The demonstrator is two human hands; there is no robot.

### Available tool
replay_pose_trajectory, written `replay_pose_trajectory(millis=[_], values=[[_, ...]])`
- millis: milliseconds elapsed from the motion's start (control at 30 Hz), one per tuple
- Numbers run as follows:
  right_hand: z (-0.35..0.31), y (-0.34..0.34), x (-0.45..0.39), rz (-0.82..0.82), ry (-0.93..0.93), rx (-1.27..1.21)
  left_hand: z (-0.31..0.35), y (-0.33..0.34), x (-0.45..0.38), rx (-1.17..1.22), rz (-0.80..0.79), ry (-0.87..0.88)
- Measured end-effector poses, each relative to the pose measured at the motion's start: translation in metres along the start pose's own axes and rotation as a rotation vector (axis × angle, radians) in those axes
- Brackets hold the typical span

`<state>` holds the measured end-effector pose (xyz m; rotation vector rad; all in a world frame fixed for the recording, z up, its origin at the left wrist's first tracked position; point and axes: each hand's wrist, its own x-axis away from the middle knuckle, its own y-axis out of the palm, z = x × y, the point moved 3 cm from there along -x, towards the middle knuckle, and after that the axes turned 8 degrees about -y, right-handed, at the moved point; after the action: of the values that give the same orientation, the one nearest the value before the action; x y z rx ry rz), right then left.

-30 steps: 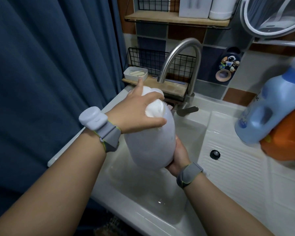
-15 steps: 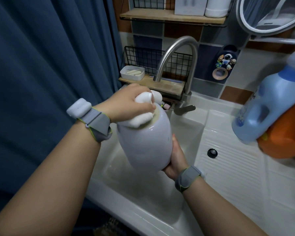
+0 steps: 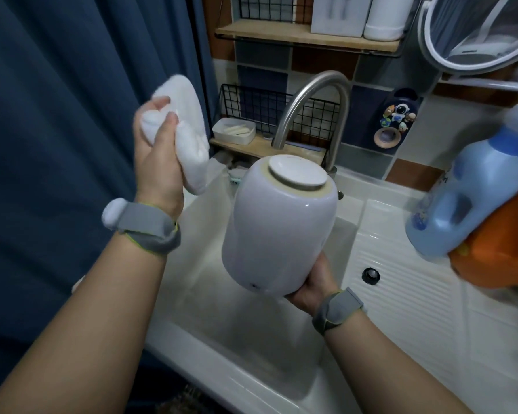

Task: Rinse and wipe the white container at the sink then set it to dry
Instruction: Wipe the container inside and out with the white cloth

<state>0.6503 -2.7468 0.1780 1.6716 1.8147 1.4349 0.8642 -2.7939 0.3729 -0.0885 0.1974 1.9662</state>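
Observation:
The white container (image 3: 277, 225) is upside down over the sink basin (image 3: 240, 333), its round base facing up toward the tap. My right hand (image 3: 313, 283) grips it from below at its lower rim. My left hand (image 3: 157, 156) is raised to the left of the container, apart from it, and is closed around a white cloth (image 3: 189, 135) that hangs down from the fist. The container's mouth is hidden from me.
A curved steel faucet (image 3: 314, 106) arches just behind the container. A ribbed draining board (image 3: 401, 294) with a black knob (image 3: 370, 275) lies right of the basin. A blue detergent bottle (image 3: 473, 192) and an orange one (image 3: 503, 243) lean in at the right. A blue curtain (image 3: 57, 115) hangs left.
My left hand has lifted the cloth off the container's base and moved it up and to the left. The container's base is now uncovered; my right hand keeps holding it.

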Motion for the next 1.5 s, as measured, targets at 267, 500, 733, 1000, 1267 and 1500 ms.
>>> replay_pose_trajectory(millis=[267,500,733,1000,1267,1500], values=[[0.002,0.026,-0.008,-0.100,0.024,0.054,-0.029,0.030,0.088,-0.429,-0.089,0.625],[0.009,0.022,-0.010,0.017,0.043,0.061,-0.038,0.012,0.047,-0.217,-0.221,0.158],[0.018,0.021,-0.012,0.091,0.103,-0.013,-0.052,0.017,0.020,-0.130,-0.240,-0.110],[0.016,0.014,-0.006,0.122,0.078,-0.050,-0.073,0.010,0.037,-0.210,-0.150,-0.122],[0.023,0.012,-0.002,0.059,0.131,-0.152,-0.065,-0.004,0.022,-0.310,0.003,-0.062],[0.027,0.013,-0.003,0.068,0.140,-0.220,-0.061,0.028,0.108,-0.850,-0.394,0.567]])
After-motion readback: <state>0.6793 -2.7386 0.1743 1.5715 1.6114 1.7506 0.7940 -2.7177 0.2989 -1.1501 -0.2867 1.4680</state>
